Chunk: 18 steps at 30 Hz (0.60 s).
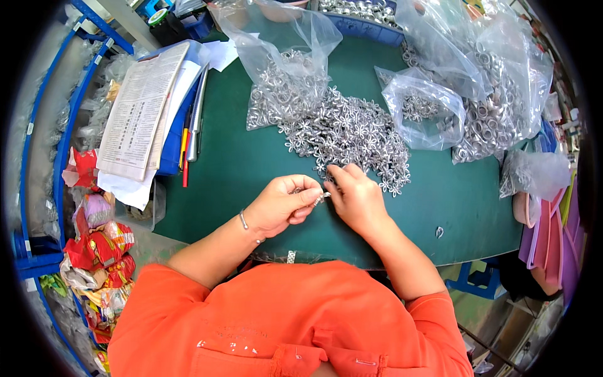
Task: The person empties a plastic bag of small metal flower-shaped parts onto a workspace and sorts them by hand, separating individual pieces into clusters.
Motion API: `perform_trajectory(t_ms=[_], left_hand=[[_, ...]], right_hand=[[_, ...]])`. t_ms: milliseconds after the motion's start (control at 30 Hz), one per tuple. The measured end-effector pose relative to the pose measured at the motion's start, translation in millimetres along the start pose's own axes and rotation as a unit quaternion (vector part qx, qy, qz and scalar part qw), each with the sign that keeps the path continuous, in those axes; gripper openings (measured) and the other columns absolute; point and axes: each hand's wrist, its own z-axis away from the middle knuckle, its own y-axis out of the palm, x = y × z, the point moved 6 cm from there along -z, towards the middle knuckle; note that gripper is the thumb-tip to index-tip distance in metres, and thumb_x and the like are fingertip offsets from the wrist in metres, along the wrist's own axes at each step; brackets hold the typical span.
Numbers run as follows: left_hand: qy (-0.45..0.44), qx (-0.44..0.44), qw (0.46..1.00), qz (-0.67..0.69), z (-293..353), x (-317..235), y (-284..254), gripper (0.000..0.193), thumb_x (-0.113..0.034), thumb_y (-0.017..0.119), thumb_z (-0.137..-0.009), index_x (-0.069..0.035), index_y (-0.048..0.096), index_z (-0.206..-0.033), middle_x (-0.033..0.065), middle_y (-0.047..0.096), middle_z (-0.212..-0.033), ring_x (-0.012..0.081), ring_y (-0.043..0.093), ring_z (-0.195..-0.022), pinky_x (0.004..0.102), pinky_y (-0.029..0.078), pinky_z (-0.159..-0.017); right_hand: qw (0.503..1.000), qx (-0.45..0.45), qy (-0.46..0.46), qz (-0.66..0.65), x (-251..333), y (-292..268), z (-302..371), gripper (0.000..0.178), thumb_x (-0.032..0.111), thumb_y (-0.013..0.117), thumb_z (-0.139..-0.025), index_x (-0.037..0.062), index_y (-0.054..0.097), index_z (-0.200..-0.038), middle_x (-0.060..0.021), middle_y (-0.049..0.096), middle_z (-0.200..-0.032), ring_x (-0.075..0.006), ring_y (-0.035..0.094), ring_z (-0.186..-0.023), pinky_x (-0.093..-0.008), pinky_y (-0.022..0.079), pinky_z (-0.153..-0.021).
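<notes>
My left hand [288, 202] is closed, thumb against fingers, on a small silver metal piece [322, 197] whose exact shape I cannot make out. My right hand [358, 197] meets it there, thumb and fingers pinched at the piece's other end. Just beyond both hands spreads a heap of silver flower-shaped metal pieces [352, 132], its near edge close to my right fingertips. Behind the heap, on its left, a clear plastic bag [286, 88] full of silver ring-like parts leans over. One loose silver loop [440, 232] lies apart on the green tabletop [232, 166].
Clear bags of silver rings [490, 122] and an open bag of small parts [422, 107] sit at right. A blue tray [364, 28] of metal parts stands at the back. Printed papers [141, 113] and pens [186, 147] lie left, near blue shelving [69, 119].
</notes>
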Motion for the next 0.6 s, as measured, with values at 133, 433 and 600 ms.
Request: perform_trajectory(t_ms=[133, 433, 600], left_hand=[[-0.002, 0.093, 0.975, 0.203, -1, 3, -3, 0.010, -0.015, 0.053, -0.100, -0.004, 0.055, -0.101, 0.0032, 0.053, -0.093, 0.0076, 0.042, -0.064, 0.0191, 0.035, -0.051], [-0.015, 0.123, 0.956, 0.268, -7, 4, -3, 0.006, -0.012, 0.051, -0.100, -0.006, 0.054, -0.101, 0.0018, 0.048, -0.092, 0.0069, 0.041, -0.066, 0.0191, 0.035, -0.052], [-0.018, 0.105, 0.960, 0.260, -5, 2, -2, 0.008, -0.014, 0.054, -0.098, -0.007, 0.054, -0.101, 0.0029, 0.049, -0.093, 0.0087, 0.042, -0.067, 0.0189, 0.036, -0.053]], right_hand=[[0.998, -0.009, -0.054, 0.034, 6, 6, 0, 0.016, 0.011, 0.070, -0.080, 0.0062, 0.062, -0.094, -0.0093, 0.056, -0.083, -0.0308, 0.064, -0.073, -0.0405, 0.054, -0.060], [0.998, 0.024, -0.013, -0.062, -1, -6, 24, 0.014, 0.012, 0.074, -0.080, 0.0066, 0.066, -0.090, -0.0072, 0.056, -0.079, -0.0273, 0.063, -0.068, -0.0388, 0.052, -0.057], [1.000, 0.005, -0.024, -0.006, -4, -2, 20, 0.012, 0.013, 0.074, -0.081, 0.0071, 0.068, -0.090, -0.0071, 0.058, -0.080, -0.0269, 0.063, -0.067, -0.0382, 0.052, -0.058]])
